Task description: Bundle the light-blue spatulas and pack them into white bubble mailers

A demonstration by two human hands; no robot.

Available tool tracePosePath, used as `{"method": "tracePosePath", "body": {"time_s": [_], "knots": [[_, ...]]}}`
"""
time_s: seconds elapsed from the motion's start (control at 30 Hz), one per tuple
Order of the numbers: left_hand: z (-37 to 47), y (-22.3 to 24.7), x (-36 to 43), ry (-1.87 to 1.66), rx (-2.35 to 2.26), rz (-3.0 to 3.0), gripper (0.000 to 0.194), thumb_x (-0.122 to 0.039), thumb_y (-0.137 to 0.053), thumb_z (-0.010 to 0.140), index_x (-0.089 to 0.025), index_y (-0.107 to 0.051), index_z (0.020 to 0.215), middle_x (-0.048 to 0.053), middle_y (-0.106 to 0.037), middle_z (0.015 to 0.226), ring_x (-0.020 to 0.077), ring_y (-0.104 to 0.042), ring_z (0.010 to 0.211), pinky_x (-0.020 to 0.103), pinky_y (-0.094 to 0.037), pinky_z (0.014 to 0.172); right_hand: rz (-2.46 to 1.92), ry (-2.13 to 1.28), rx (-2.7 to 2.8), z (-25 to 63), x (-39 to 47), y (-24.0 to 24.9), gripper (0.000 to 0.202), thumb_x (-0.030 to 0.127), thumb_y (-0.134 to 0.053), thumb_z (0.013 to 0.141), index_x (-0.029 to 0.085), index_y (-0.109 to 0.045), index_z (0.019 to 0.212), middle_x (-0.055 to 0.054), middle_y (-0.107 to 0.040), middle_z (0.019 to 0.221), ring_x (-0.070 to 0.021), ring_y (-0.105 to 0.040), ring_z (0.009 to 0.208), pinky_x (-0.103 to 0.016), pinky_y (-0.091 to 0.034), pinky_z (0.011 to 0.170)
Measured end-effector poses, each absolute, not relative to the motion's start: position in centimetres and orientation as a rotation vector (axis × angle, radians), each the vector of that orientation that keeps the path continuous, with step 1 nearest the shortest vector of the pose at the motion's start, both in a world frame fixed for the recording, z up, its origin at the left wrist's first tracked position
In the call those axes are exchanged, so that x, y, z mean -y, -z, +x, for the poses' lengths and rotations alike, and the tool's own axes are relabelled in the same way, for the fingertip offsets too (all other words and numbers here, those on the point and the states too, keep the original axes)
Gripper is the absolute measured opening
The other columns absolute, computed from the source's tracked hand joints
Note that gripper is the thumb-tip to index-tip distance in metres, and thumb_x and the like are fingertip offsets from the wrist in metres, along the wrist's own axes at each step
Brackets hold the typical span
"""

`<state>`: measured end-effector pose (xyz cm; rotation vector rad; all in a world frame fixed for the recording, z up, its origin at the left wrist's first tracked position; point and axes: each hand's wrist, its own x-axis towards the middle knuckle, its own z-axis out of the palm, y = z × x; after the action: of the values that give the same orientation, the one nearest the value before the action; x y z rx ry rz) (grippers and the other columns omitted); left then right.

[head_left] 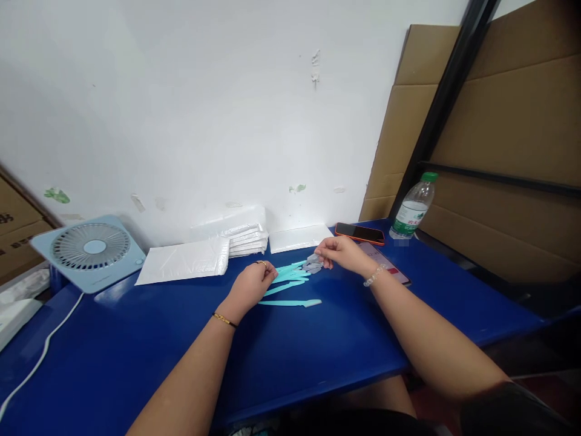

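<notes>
Several turquoise eyebrow razors (pixel 285 277) lie in a loose bunch on the blue table, their handles toward the left. One razor (pixel 290 303) lies apart in front of the bunch, with a whitish cover over its blade end. My left hand (pixel 254 283) is closed at the handle ends, fingertips pinched on a razor of the bunch. At the other end, my right hand (pixel 338 253) is closed, thumb and fingers pinching a clear plastic blade cap (pixel 313 259). Greyish clear caps show just under those fingers. Whether the pinched cap sits on a blade is too small to tell.
White padded mailers (pixel 184 261) are stacked against the wall, and another white packet (pixel 299 237) lies beside them. A fan (pixel 95 251) stands at left. An orange-edged phone (pixel 360 232), a flat card-like item (pixel 385 261) and a water bottle (pixel 413 209) are at right.
</notes>
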<state>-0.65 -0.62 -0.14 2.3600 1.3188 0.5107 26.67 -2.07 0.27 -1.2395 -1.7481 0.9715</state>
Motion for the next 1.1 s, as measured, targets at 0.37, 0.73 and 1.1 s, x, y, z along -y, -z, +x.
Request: {"method": "tracePosePath", "body": {"time_s": [0.37,0.73,1.1], "knots": [[-0.3,-0.3,0.7,-0.576,-1.233,2.274,0.028,-0.039,-0.043,0.085,-0.017,-0.059,0.08,0.0,-0.059,0.07,0.0136,-0.05,0.063,0.025,-0.034,0.058,-1.116,-1.148,1.553,24.1,2.4,0.1,0.039,0.052,-0.066,0.073,0.013,-0.06,0.075,-0.002,-0.064,0.064,-0.0093,-0.058,0.05,-0.022,-0.049,0.048],[-0.1,0.1,1.6,-0.306,-1.131,2.28,0.026,-0.042,-0.053,0.079,-0.018,-0.064,0.081,0.002,-0.061,0.073,0.0149,-0.054,0.064,0.024,-0.036,0.055,-1.537,-0.536,1.963,27.6,2.1,-0.4,0.021,0.035,-0.06,0.077,0.016,-0.065,0.072,-0.003,-0.064,0.066,-0.0127,-0.057,0.059,-0.023,-0.041,0.055],[0.4,0.2,1.5,-0.289,-1.35,2.532,0.012,-0.028,-0.055,0.079,-0.018,-0.061,0.076,0.006,-0.063,0.085,0.0176,-0.058,0.074,0.027,-0.037,0.062,-1.698,-0.311,2.127,27.2,1.8,0.4,0.006,0.017,-0.058,0.073,0.017,-0.063,0.072,-0.005,-0.065,0.07,-0.0144,-0.056,0.062,-0.025,-0.041,0.059]]}}
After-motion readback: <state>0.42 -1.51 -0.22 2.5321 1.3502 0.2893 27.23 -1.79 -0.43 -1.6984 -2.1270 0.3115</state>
